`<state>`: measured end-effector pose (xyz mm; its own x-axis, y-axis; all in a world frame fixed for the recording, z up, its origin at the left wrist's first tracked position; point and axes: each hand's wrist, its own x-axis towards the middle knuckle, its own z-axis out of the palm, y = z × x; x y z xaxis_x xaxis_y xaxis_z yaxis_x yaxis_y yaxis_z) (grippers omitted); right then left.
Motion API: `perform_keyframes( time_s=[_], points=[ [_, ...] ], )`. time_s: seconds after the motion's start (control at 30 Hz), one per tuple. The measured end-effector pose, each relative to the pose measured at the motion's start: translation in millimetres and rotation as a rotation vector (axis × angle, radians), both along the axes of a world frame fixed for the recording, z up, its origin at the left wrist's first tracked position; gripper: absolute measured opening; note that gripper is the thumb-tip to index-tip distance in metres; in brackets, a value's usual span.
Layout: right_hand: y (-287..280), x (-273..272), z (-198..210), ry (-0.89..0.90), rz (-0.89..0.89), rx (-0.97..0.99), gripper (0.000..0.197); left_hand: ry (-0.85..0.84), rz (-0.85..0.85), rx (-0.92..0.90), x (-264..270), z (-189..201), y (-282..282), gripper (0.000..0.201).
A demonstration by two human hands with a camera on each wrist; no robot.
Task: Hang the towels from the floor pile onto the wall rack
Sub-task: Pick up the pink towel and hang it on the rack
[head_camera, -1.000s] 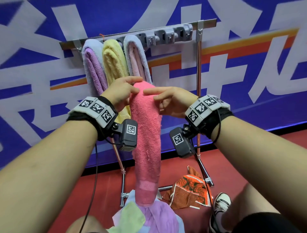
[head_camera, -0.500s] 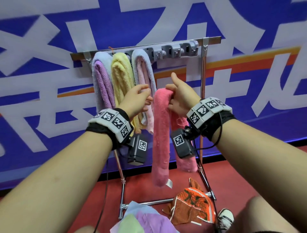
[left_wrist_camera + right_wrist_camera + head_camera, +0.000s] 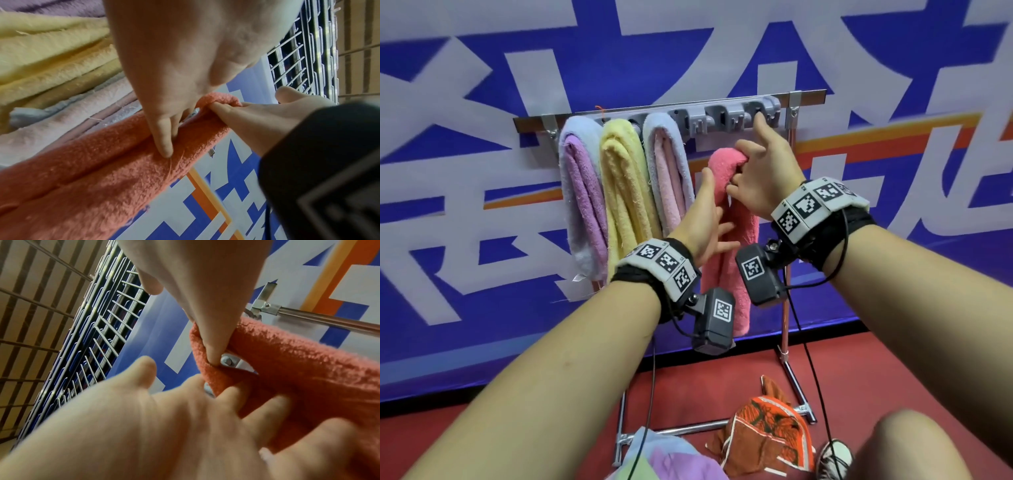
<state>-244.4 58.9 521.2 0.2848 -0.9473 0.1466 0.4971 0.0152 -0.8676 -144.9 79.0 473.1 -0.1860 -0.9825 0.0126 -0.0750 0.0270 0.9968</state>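
My right hand (image 3: 763, 178) has its grip clenched on the folded top of the pink towel (image 3: 726, 246), thumb tucked into the fold so the loop stays open for a hook, forefinger pointing up at the rack (image 3: 726, 118). My left hand (image 3: 705, 219) lies flat along the towel just below that grip, fingers straight, holding nothing, only steadying the two hanging halves so they don't swing. The fold sits just under the free hooks, not yet on one. To the left of the grip hang three towels: lilac (image 3: 582, 192), yellow (image 3: 623, 192), pale pink (image 3: 667, 171). Far below, the floor pile (image 3: 674, 459) waits.
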Motion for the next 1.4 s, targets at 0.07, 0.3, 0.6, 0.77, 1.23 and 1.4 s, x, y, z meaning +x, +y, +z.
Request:
perform_keyframes(
  time_s=[0.07, 0.3, 0.6, 0.77, 1.23, 1.4],
  points=[
    [-3.2, -2.3, 1.7, 0.042, -0.046, -0.008, 0.082, 0.0, 0.027, -0.052, -3.6, 7.4, 1.1, 0.076],
    [-3.3, -6.2, 8.1, 0.289, -0.143, -0.094, 0.067, 0.014, 0.061, -0.332, 7.3, 16.5, -19.7, 0.06],
    [12.3, -9.3, 18.4, 0.349, -0.162, -0.153, 0.059, -0.044, 0.141, -0.395, 7.2, 39.8, -19.8, 0.057],
    [12.3, -11.9, 13.9, 0.413, -0.086, -0.181, 0.059, -0.112, 0.073, -0.43, 5.5, 58.2, -14.5, 0.058],
    [16.2, -10.2, 25.0, 0.314, -0.08, -0.108, 0.073, -0.111, 0.05, -0.271, -2.0, 36.2, -8.6, 0.06],
    [12.1, -8.8, 16.1, 0.378, -0.045, -0.074, 0.077, -0.075, 0.026, -0.079, -7.7, 16.8, -12.6, 0.078]
  ],
)
